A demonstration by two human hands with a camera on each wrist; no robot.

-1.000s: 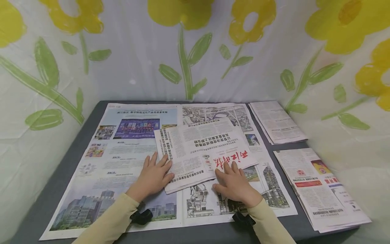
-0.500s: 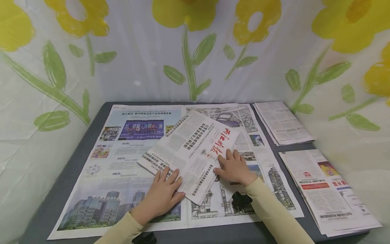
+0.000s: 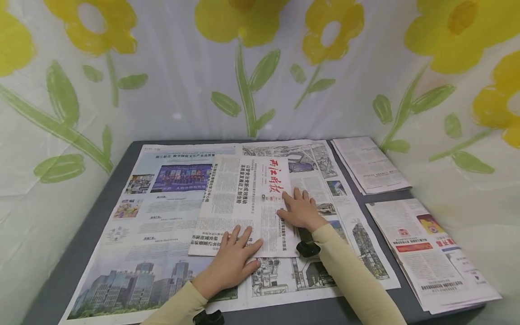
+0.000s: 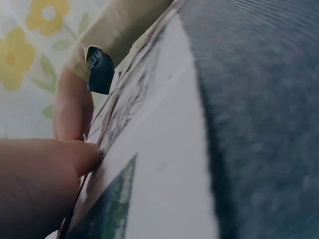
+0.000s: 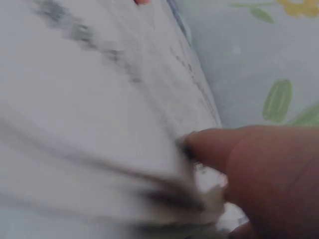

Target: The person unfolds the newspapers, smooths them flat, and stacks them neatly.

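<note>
At left, a spread newspaper (image 3: 170,216) lies on the dark counter (image 3: 284,313), its near left corner cut off by the bottom edge of the head view. The left hand (image 3: 231,262) rests on the lower part of a folded newspaper (image 3: 243,207), fingers apart; the folded newspaper lies over the middle of the spread newspaper, hiding print there. The right hand (image 3: 300,210) touches its right edge, fingers apart, though the right wrist view is too blurred to show the thumb's contact clearly. Farther right lie two paper piles (image 3: 430,253), their lower layers mostly covered.
</note>
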